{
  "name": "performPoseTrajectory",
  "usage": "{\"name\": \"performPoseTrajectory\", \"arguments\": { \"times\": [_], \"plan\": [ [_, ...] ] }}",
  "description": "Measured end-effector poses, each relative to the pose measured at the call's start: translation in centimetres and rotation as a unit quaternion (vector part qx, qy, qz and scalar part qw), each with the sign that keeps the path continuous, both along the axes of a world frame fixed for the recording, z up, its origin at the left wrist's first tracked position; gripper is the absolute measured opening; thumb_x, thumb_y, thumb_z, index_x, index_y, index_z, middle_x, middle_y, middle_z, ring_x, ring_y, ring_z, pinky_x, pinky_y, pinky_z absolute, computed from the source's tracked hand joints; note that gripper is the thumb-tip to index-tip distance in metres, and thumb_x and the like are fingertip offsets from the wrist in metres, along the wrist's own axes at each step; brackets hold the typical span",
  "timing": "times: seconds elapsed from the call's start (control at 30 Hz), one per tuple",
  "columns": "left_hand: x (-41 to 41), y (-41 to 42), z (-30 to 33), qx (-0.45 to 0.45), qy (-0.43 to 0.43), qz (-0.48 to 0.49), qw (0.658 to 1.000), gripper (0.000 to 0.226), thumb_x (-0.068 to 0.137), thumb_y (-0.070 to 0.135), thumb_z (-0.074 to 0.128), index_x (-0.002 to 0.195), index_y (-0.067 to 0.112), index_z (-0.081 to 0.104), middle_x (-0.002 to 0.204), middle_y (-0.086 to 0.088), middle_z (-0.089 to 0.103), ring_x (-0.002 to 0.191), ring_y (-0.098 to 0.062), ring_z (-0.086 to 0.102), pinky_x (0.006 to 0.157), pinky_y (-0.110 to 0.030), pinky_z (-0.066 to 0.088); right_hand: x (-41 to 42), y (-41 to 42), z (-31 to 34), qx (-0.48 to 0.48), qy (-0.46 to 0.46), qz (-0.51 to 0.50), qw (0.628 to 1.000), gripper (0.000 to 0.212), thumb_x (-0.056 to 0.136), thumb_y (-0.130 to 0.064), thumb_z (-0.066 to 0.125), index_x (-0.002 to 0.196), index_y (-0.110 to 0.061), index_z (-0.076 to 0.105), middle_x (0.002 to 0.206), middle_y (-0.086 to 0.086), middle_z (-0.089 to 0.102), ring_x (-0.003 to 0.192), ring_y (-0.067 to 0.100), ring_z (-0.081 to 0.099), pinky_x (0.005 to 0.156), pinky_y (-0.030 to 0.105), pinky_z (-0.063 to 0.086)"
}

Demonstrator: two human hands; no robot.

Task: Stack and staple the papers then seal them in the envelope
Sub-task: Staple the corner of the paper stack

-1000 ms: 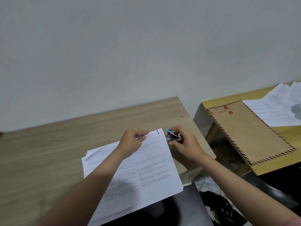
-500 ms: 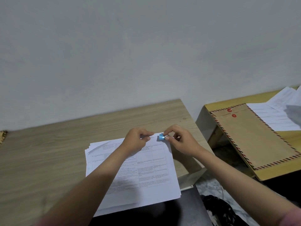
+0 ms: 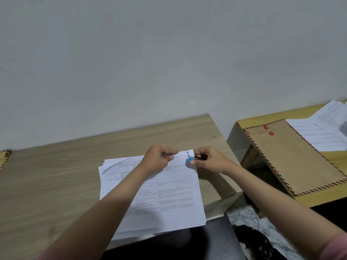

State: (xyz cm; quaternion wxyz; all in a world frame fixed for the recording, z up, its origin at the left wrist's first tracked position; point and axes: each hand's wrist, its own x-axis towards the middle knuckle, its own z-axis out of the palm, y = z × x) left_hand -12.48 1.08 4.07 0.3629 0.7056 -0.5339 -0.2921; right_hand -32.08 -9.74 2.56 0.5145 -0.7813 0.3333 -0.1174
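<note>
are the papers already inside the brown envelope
No, the stack of papers lies on the wooden desk under both hands, while the brown envelope sits apart on the side table.

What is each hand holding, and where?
Left hand pinches the paper stack at its top edge; right hand grips a small blue stapler at the stack's top right corner.

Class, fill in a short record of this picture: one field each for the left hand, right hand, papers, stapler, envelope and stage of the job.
left hand: pinches the top edge of the paper stack
right hand: holds the small blue stapler at the stack's top right corner
paper stack: lies on the wooden desk, sheets slightly fanned
blue stapler: on the corner, beside a handwritten 1
brown envelope: on the side table, untouched
stage: stapling; sealing not begun
</note>
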Motion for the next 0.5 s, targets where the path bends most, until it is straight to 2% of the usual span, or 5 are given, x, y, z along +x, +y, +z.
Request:
{"name": "performPoseTrajectory", "arguments": {
  "times": [0.07,0.13,0.17,0.33,0.5],
  "plan": [
    [0.2,0.0,-0.1,-0.001,0.002,0.0,1.0,0.026,0.084,0.0,0.063,0.1,0.017,0.073,0.091,0.016,0.066,0.085,0.01,0.059,0.072,0.0,0.039,-0.1,-0.2,0.0,0.009,0.009,0.008,1.0,0.021,0.074,-0.03,0.076,0.081,-0.011,0.07,0.07,0.003,0.058,0.064,0.012,0.048,0.063,0.029,0.036],
    [0.2,0.1,-0.2,-0.004,0.003,-0.001,1.0,0.026,0.083,0.0,0.064,0.099,0.017,0.074,0.091,0.017,0.067,0.088,0.007,0.06,0.074,-0.001,0.04,-0.2,-0.2,0.2,0.02,0.005,0.014,1.0,0.016,0.075,-0.026,0.076,0.065,-0.019,0.065,0.064,-0.003,0.051,0.061,0.011,0.043,0.061,0.027,0.033],
    [0.2,0.1,-0.2,-0.005,0.005,-0.003,1.0,0.025,0.083,0.0,0.064,0.099,0.017,0.074,0.091,0.017,0.067,0.088,0.007,0.06,0.075,-0.001,0.041,-0.2,-0.2,0.4,0.026,-0.001,0.016,1.0,0.02,0.076,-0.023,0.075,0.06,-0.024,0.064,0.062,-0.006,0.05,0.061,0.011,0.043,0.061,0.026,0.032],
    [0.1,0.2,-0.1,-0.009,0.015,0.001,1.0,0.024,0.082,-0.001,0.065,0.097,0.015,0.074,0.09,0.014,0.068,0.087,0.006,0.061,0.076,-0.003,0.042,0.3,0.0,1.2,0.04,-0.008,0.016,0.999,0.032,0.079,-0.017,0.073,0.053,-0.034,0.064,0.054,-0.016,0.051,0.055,0.003,0.043,0.056,0.014,0.034],
    [0.1,0.3,0.0,-0.025,0.024,0.005,0.999,0.024,0.081,-0.004,0.065,0.097,0.012,0.074,0.09,0.01,0.068,0.087,0.005,0.061,0.076,-0.003,0.043,0.6,-0.1,1.0,0.029,-0.001,0.002,1.0,0.019,0.078,-0.023,0.073,0.062,-0.024,0.062,0.062,-0.006,0.051,0.054,0.003,0.043,0.054,0.014,0.034]
  ]
}}
